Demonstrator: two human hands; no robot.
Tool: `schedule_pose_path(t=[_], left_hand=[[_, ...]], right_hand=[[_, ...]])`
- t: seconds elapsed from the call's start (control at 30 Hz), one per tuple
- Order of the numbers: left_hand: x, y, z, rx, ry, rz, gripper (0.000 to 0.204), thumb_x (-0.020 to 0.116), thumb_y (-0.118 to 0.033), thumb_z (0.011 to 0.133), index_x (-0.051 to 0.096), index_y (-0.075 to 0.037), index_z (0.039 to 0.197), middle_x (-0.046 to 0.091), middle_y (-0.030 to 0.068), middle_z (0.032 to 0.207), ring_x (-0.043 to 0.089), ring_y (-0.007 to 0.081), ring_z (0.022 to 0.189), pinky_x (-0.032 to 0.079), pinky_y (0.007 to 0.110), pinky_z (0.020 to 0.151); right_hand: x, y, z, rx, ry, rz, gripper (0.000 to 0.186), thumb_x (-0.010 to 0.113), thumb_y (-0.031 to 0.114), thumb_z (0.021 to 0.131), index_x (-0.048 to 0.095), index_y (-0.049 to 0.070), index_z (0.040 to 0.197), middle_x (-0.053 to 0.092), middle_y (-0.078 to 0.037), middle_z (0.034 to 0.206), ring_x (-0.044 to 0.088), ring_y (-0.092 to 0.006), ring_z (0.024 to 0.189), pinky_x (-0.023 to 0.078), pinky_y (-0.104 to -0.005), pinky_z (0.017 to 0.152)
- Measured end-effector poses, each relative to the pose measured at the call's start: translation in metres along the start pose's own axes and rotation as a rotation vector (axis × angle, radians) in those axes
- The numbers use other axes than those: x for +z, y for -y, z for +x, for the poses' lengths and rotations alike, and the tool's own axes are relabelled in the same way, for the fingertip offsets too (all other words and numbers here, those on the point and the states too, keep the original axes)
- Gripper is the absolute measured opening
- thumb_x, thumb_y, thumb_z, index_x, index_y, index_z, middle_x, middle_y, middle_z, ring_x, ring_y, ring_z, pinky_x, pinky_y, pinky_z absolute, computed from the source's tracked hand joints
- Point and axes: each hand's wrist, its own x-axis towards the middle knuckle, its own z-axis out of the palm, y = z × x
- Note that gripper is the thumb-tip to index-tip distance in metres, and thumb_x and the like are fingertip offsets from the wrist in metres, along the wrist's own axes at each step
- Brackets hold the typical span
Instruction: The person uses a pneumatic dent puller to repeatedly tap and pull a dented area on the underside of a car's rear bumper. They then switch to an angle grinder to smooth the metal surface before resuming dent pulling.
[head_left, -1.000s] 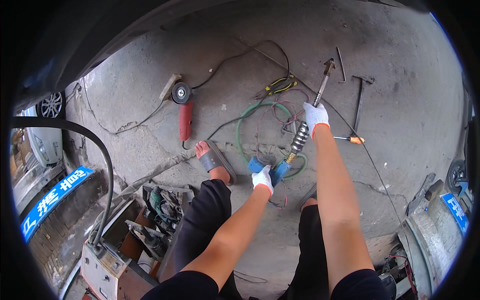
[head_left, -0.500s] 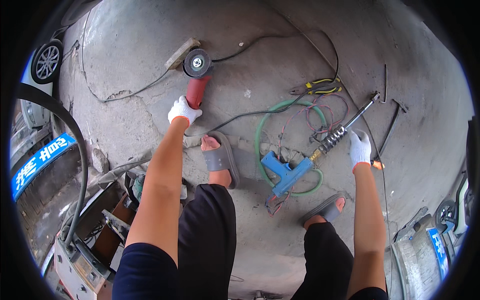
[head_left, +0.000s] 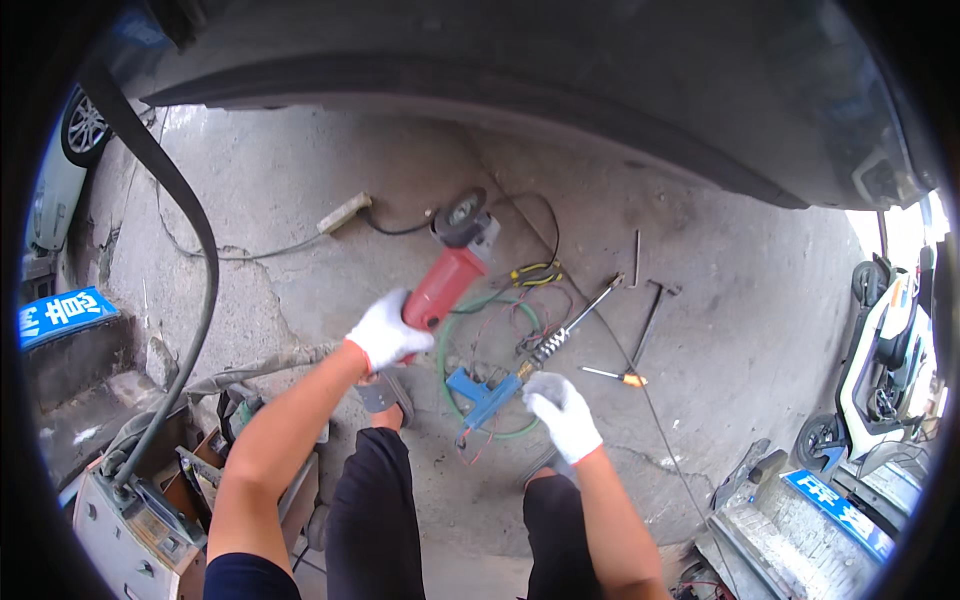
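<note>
My left hand [head_left: 388, 330], in a white glove, grips a red angle grinder [head_left: 445, 285] by its body. The grinder is off the floor, tilted up to the right, with its round disc [head_left: 461, 215] at the far end. My gloved right hand [head_left: 566, 414] is empty, thumb apart from loosely bent fingers. It is nearest to a blue pistol-shaped tool [head_left: 492, 400] lying on the floor, with a metal shaft and spring [head_left: 552, 345] at its front. Whether the hand touches that tool I cannot tell. A green hose [head_left: 447, 362] curves around the tool.
Yellow-handled pliers [head_left: 537, 273], a metal rod [head_left: 637, 258], a hammer-like tool [head_left: 653, 322] and an orange-handled screwdriver [head_left: 632, 380] lie on the floor. A power strip [head_left: 345, 213] has cables trailing from it. A dark vehicle body [head_left: 520, 95] overhangs the far side. An open metal box [head_left: 140, 545] stands at lower left.
My left hand has lifted the grinder off the floor and brought it nearer. My right hand has moved left, close to the blue tool. The view has tilted up, showing the dark vehicle body.
</note>
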Motion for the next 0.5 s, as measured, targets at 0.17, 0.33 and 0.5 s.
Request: schedule_pose_path(t=[0.17,0.33,0.5], left_hand=[[0.043,-0.135,-0.175,0.258,0.530,-0.385,0.075,0.080,-0.024,0.067,0.045,0.001,0.129,0.062,0.0112,0.109,0.059,0.0161,0.096,0.050,0.033,0.084],[0.048,-0.170,-0.265,0.489,0.653,-0.419,0.098,0.082,-0.033,0.069,0.027,0.002,0.141,0.052,0.0184,0.127,0.056,0.0255,0.111,0.044,0.036,0.096],[0.006,-0.187,-0.293,0.611,0.776,-0.574,0.102,0.079,-0.008,0.075,0.008,-0.003,0.148,0.050,0.0104,0.128,0.055,0.0158,0.108,0.046,0.032,0.094]], right_hand=[[0.042,0.155,-0.096,-0.233,0.025,0.358,0.070,0.079,0.026,0.073,0.047,-0.001,0.128,0.060,-0.018,0.116,0.058,-0.0302,0.112,0.046,-0.0430,0.097],[0.049,0.299,-0.194,-0.303,0.246,0.616,0.080,0.082,0.035,0.065,0.047,-0.002,0.127,0.060,-0.020,0.112,0.060,-0.0372,0.102,0.050,-0.0503,0.088],[0.058,0.355,-0.193,-0.483,0.455,0.688,0.081,0.078,0.046,0.070,0.046,-0.004,0.125,0.059,-0.018,0.103,0.060,-0.0413,0.101,0.049,-0.0553,0.085]])
